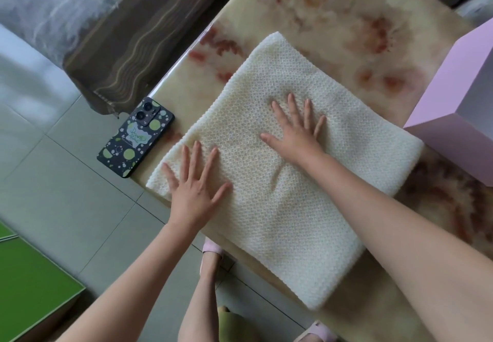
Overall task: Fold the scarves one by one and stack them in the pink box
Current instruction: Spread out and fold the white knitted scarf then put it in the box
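A cream knitted scarf (269, 96) lies folded into a thick rectangle on the marbled table (333, 16). My left hand (196, 184) presses flat on its near left corner with fingers spread. My right hand (296, 131) lies flat on the scarf's middle, fingers straight and spread. The pink box (450, 112) stands at the right edge of the view, touching or nearly touching the scarf's right corner; its inside is mostly out of view.
A phone (136, 137) in a dark case with green dots lies on the table's left corner beside the scarf. A brown striped cloth (128, 37) hangs at the back left. Grey floor tiles (66, 181), a green surface (32, 283) and pink-slippered feet lie below.
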Tool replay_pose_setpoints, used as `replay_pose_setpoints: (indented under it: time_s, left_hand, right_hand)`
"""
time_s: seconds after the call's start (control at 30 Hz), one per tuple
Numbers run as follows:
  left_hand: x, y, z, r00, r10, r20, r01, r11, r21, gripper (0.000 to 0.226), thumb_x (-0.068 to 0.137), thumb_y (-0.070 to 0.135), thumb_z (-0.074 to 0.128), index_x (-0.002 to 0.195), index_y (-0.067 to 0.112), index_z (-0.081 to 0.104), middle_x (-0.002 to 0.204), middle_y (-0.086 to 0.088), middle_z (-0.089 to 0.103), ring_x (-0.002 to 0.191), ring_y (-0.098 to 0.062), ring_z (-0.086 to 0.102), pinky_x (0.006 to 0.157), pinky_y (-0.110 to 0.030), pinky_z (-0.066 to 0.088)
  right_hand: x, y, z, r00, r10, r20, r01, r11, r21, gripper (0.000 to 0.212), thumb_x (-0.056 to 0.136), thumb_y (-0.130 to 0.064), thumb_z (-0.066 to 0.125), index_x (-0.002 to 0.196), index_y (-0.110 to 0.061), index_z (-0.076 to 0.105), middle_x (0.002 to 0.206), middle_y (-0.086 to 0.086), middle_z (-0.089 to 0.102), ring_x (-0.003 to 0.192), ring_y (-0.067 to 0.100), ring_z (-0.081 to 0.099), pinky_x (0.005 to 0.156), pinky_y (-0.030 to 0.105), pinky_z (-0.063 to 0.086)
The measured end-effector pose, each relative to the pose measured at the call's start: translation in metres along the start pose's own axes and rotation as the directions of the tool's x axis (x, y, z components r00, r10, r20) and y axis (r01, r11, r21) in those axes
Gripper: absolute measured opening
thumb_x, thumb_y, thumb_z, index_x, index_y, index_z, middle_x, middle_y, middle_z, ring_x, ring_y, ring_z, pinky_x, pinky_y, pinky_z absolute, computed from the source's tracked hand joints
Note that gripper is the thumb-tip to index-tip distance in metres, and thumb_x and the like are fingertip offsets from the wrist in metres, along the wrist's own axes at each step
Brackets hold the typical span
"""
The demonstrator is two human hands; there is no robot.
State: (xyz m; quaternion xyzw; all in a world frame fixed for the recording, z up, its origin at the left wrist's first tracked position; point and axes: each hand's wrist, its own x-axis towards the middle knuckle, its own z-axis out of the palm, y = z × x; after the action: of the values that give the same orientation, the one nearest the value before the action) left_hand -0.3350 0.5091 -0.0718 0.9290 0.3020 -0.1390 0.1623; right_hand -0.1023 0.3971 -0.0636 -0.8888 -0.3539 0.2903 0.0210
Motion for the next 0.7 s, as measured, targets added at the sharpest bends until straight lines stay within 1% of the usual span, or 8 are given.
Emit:
replay_pose_setpoints:
  time_s: [0.07, 0.13, 0.23, 0.37, 0.47, 0.53, 0.6, 0.7]
  left_hand:
    - [0.001, 0.009, -0.006, 0.997, 0.022, -0.075, -0.023, 0.999, -0.023, 0.076, 0.086, 0.067, 0.021, 0.151, 0.031, 0.005, 0.159, -0.005, -0.012, 0.145, -0.024, -0.018, 0.112, -0.063, -0.007]
    - [0.008, 0.021, -0.013, 0.987, 0.045, -0.155, -0.053, 0.998, -0.046, 0.072, 0.089, 0.061, 0.027, 0.151, 0.031, 0.008, 0.159, -0.003, -0.008, 0.145, -0.024, -0.015, 0.113, -0.062, -0.005]
    - [0.022, 0.027, -0.016, 0.995, -0.047, -0.087, 0.038, 0.995, -0.094, 0.071, 0.091, 0.067, 0.024, 0.15, 0.038, -0.004, 0.157, 0.004, -0.019, 0.142, -0.022, -0.025, 0.112, -0.06, -0.01]
    - [0.026, 0.01, -0.003, 0.999, -0.041, 0.024, 0.041, 0.998, -0.039, 0.077, 0.082, 0.078, 0.011, 0.146, 0.042, -0.016, 0.154, 0.008, -0.027, 0.14, -0.022, -0.03, 0.109, -0.065, -0.01]
    - [0.017, 0.01, -0.001, 0.997, -0.074, 0.007, 0.074, 0.995, -0.067, 0.077, 0.083, 0.076, 0.011, 0.147, 0.04, -0.014, 0.155, 0.004, -0.028, 0.141, -0.019, -0.029, 0.109, -0.065, -0.011]
    - [-0.001, 0.025, 0.002, 0.999, -0.047, -0.008, 0.046, 0.995, -0.087, 0.082, 0.083, 0.075, 0.016, 0.149, 0.035, -0.011, 0.154, -0.001, -0.028, 0.141, -0.022, -0.028, 0.109, -0.065, -0.011]
    - [-0.023, 0.051, 0.008, 0.998, 0.054, -0.01, -0.055, 0.995, -0.082, 0.088, 0.081, 0.078, 0.024, 0.15, 0.033, -0.008, 0.156, -0.006, -0.025, 0.143, -0.027, -0.024, 0.109, -0.064, -0.012]
    - [-0.05, 0.095, 0.025, 0.986, 0.167, 0.002, -0.166, 0.983, -0.08, 0.092, 0.079, 0.08, 0.031, 0.151, 0.032, -0.001, 0.158, -0.008, -0.014, 0.145, -0.03, -0.015, 0.109, -0.063, -0.01]
  right_hand:
    - [0.001, -0.005, -0.006, 0.995, -0.026, -0.1, 0.032, 0.998, 0.056, 0.071, 0.093, -0.061, 0.033, 0.15, -0.039, -0.003, 0.156, -0.006, -0.025, 0.14, 0.027, -0.03, 0.109, 0.057, -0.019]
    - [0.007, -0.019, -0.015, 0.977, -0.127, -0.171, 0.136, 0.99, 0.04, 0.066, 0.096, -0.054, 0.033, 0.151, -0.037, 0.001, 0.158, -0.006, -0.02, 0.143, 0.023, -0.024, 0.114, 0.049, -0.014]
    - [0.036, -0.049, -0.024, 0.958, -0.272, -0.085, 0.272, 0.962, -0.016, 0.06, 0.099, -0.052, 0.026, 0.151, -0.034, 0.003, 0.159, -0.004, -0.013, 0.146, 0.02, -0.014, 0.117, 0.042, -0.008]
    - [0.067, -0.071, -0.019, 0.973, -0.208, 0.098, 0.226, 0.946, -0.231, 0.064, 0.097, -0.057, 0.024, 0.151, -0.035, -0.002, 0.158, -0.003, -0.016, 0.145, 0.024, -0.017, 0.117, 0.047, -0.006]
    - [0.066, -0.073, -0.026, 0.968, -0.231, 0.094, 0.241, 0.964, -0.112, 0.064, 0.097, -0.052, 0.032, 0.152, -0.032, 0.004, 0.159, -0.002, -0.013, 0.146, 0.025, -0.014, 0.117, 0.048, -0.005]
    - [0.048, -0.061, -0.031, 0.956, -0.292, 0.013, 0.292, 0.956, -0.041, 0.064, 0.098, -0.049, 0.034, 0.152, -0.031, 0.005, 0.16, -0.002, -0.01, 0.146, 0.023, -0.011, 0.118, 0.05, -0.003]
    - [0.018, -0.036, -0.027, 0.953, -0.3, -0.052, 0.298, 0.954, -0.029, 0.076, 0.093, -0.058, 0.039, 0.151, -0.035, -0.004, 0.158, -0.005, -0.018, 0.145, 0.023, -0.018, 0.115, 0.055, -0.008]
    - [-0.043, 0.012, -0.003, 0.972, -0.231, -0.045, 0.227, 0.972, -0.066, 0.106, 0.075, -0.075, 0.05, 0.147, -0.038, -0.019, 0.151, -0.007, -0.036, 0.138, 0.024, -0.035, 0.11, 0.057, -0.019]
